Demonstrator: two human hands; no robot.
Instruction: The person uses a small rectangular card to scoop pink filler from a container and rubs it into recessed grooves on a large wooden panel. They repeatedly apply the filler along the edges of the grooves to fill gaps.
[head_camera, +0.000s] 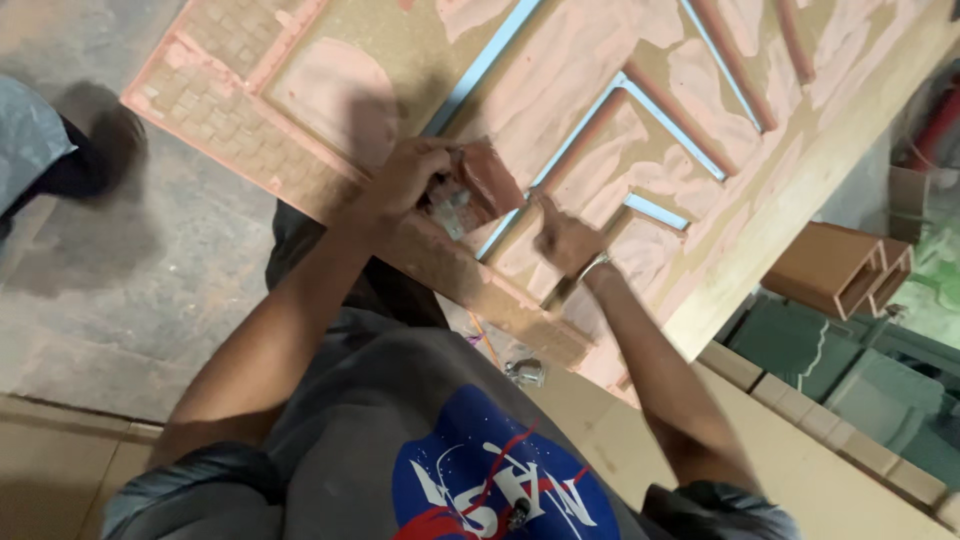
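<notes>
Grey shirt cloth (400, 400) with a round blue patch fills the bottom edge. Above it, the left hand (405, 178) is closed around a reddish-brown block (487, 180) with a grey scraper-like piece under it, over the carved door panel (640, 90) smeared pink. The right hand (565, 238), blurred, touches the panel with 1 finger out beside a blue-edged groove (580, 130). A brown open box section (845, 268) lies at right.

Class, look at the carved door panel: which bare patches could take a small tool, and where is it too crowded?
Free: the smooth oval panel left of the left hand, and the flat putty area between the blue strips. Crowded: around the reddish block and right hand, where both hands meet.
</notes>
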